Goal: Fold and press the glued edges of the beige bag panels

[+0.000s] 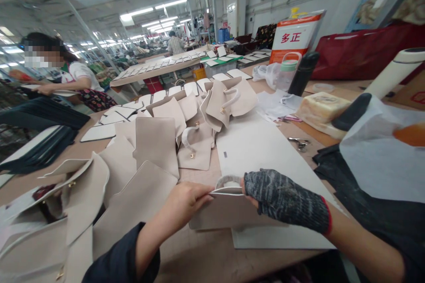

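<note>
- The smooth beige leather-like bag piece (229,212) is directly between the hands, at the near end of the broad flat white sheet (259,150); its left part reaches past that sheet, above the brown desk (195,256).
- Its long axis runs left to right, across the person's front; the curved handle in cloudy clear wrapping (229,180) rises from the far edge, toward the white sheet.
- The bare left hand (187,199) pinches that edge narrowly, just left of the handle.
- The right hand in a dark grey knitted fingerless glove (282,196), over the white sheet, grips beside the handle's right end; its fingertips are partly hidden.
- Neither hand is clearly nearer: both touch the piece, the handle between them.
</note>
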Demonstrator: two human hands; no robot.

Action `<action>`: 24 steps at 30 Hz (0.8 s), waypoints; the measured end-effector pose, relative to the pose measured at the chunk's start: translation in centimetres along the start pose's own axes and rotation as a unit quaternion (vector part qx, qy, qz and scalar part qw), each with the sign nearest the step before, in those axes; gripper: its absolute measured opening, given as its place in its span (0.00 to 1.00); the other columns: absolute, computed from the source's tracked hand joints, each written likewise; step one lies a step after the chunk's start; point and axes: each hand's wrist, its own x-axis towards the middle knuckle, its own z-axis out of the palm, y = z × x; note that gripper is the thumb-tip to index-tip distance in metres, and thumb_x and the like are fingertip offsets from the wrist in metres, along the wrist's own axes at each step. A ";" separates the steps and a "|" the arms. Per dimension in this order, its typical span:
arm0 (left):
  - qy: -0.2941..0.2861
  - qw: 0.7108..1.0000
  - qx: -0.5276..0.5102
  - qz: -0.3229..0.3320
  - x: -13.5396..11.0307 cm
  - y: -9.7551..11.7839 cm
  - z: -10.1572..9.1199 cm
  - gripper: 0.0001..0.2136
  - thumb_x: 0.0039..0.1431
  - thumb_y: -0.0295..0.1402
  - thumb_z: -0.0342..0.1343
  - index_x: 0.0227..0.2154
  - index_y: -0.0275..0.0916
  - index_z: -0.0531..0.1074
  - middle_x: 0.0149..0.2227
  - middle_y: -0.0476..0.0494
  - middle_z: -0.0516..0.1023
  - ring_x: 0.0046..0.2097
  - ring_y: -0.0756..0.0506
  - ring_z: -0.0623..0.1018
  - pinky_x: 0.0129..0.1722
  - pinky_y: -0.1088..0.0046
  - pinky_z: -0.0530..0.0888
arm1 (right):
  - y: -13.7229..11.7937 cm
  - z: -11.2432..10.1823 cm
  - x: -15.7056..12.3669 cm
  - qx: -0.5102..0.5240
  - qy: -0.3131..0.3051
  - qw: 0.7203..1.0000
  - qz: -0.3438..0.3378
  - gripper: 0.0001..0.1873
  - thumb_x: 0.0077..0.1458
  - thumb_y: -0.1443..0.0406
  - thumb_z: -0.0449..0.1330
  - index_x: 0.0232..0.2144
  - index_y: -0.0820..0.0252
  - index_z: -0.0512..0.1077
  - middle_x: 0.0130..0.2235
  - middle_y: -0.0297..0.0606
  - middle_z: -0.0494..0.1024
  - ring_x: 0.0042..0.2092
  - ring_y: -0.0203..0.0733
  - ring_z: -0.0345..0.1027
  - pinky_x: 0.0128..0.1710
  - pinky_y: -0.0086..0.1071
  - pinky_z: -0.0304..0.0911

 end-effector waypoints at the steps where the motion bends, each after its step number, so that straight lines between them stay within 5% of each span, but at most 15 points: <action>1: -0.011 1.000 -0.001 -0.006 0.3 0.3 0.0 0.10 0.59 0.32 0.53 0.41 0.42 0.75 0.37 0.47 0.81 0.38 0.45 0.79 0.37 0.76 0.70 | 0.0 0.0 0.0 -0.003 -0.008 1.000 -0.006 0.07 0.53 0.68 0.49 0.30 0.58 0.68 0.26 0.36 0.71 0.26 0.41 0.63 0.26 0.34 0.54; 24: -0.088 0.994 0.017 0.063 2.7 2.2 0.2 0.10 0.62 0.33 0.49 0.38 0.40 0.76 0.31 0.45 0.81 0.32 0.47 0.78 0.30 0.79 0.66 | -0.7 -1.7 1.7 0.092 -0.117 0.989 0.002 0.09 0.54 0.66 0.52 0.32 0.61 0.72 0.29 0.40 0.76 0.29 0.42 0.68 0.27 0.31 0.58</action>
